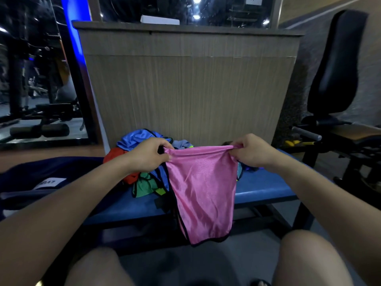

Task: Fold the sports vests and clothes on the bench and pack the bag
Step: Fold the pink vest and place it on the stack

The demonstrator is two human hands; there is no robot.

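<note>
I've got the shiny pink mesh sports vest with black trim (pixel 203 190) hanging over the front edge of the padded blue bench (pixel 266 188). My left hand (pixel 147 155) pinches its top left corner, my right hand (pixel 252 151) its top right, fingers curled tight. Behind lies a heap of blue, red and green vests (pixel 142 159); a dark navy bag (pixel 41 174) sits left.

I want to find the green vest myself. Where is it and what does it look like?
Look at the long blue bench in front of the wooden counter. A heap of bright clothes lies on it, just left of the pink vest held up by both hands. The green vest is at the heap's near edge, below the red one, crumpled, with dark trim.
</note>
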